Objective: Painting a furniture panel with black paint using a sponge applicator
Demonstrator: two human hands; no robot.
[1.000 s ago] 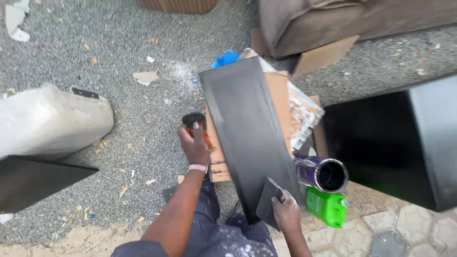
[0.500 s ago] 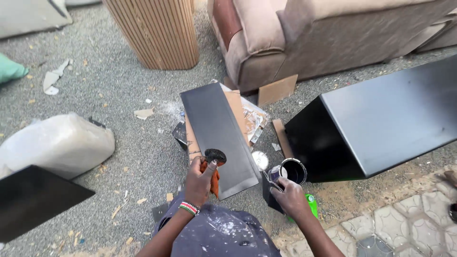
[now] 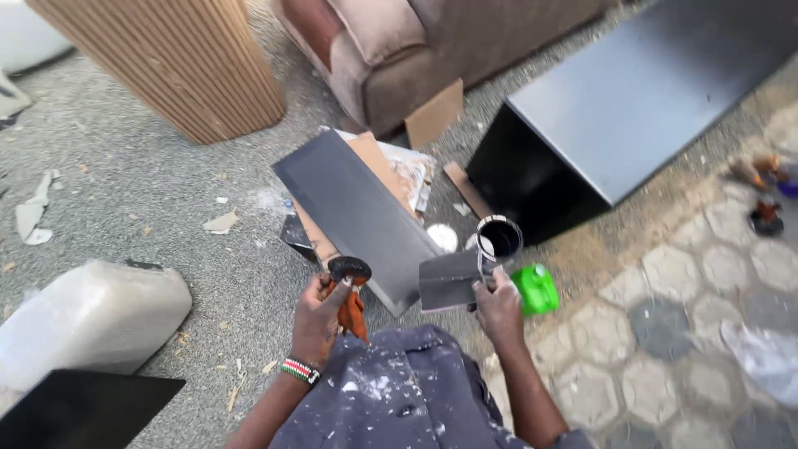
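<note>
My left hand (image 3: 318,314) grips an orange-handled brush (image 3: 350,291) whose round head is black with paint. My right hand (image 3: 499,305) holds a small dark grey rectangular sheet (image 3: 447,281) by its right edge. Just beyond both hands a long black-painted board (image 3: 357,214) lies slanted on cardboard (image 3: 378,166). An open paint tin (image 3: 498,239) with black inside stands right above my right hand, and a green plastic bottle (image 3: 535,288) lies beside that hand. My paint-spotted grey trousers (image 3: 399,403) fill the bottom centre.
A large black box-shaped cabinet (image 3: 615,108) lies at the upper right. A ribbed wooden drum (image 3: 179,62) and a brown sofa (image 3: 416,41) stand at the back. A white foam block (image 3: 83,320) and another black panel (image 3: 79,411) are at the left. Paving stones (image 3: 690,341) lie at right.
The view has swung right and tilted. My left hand drew the brush off the board toward my lap. My right hand lifted the grey sheet up flat beside the tin.
</note>
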